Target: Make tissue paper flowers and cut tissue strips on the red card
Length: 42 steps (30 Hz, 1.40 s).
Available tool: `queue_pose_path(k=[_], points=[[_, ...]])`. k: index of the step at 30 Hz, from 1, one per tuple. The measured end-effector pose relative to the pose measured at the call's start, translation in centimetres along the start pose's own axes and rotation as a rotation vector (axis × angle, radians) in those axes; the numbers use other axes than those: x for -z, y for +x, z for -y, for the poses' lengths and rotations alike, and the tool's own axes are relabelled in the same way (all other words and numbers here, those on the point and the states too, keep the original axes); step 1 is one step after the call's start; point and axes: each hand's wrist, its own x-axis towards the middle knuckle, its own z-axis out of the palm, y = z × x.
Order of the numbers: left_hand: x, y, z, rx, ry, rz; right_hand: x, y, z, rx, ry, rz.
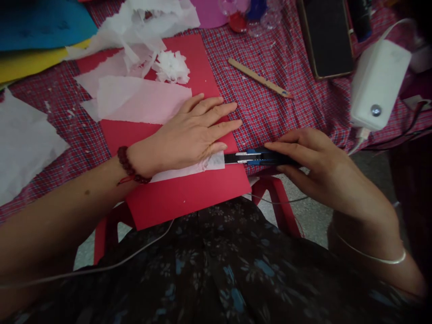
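My left hand lies flat, fingers spread, over a red sheet and a narrow folded strip of white tissue paper. In my right hand is a black and blue utility knife, held level. Its dark front end meets the strip's right edge; its tip does not show, and I cannot tell whether it lies under or inside the paper. Above my left hand, a larger piece of white tissue paper rests on the red sheet, beside a fringed white paper tuft.
A wooden stick lies on the checked tablecloth. Farther right are a dark phone and a white corded box. Crumpled tissue, blue paper and yellow paper lie at the upper left.
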Motion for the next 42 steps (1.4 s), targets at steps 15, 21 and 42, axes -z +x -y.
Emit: queue_pose_path(k=[15,21,42], points=[[0.2,0.0,-0.1,0.009,0.003,0.012,-0.5,-0.1,0.5,-0.030,0.011,-0.012],[0.5,0.3,0.1,0.015,-0.032,0.014,0.0,-0.4,0.5,-0.016,0.025,0.022],[1.3,-5.0,0.5,0.092,0.013,-0.022,-0.1,0.9,1.1,0.005,-0.003,0.041]])
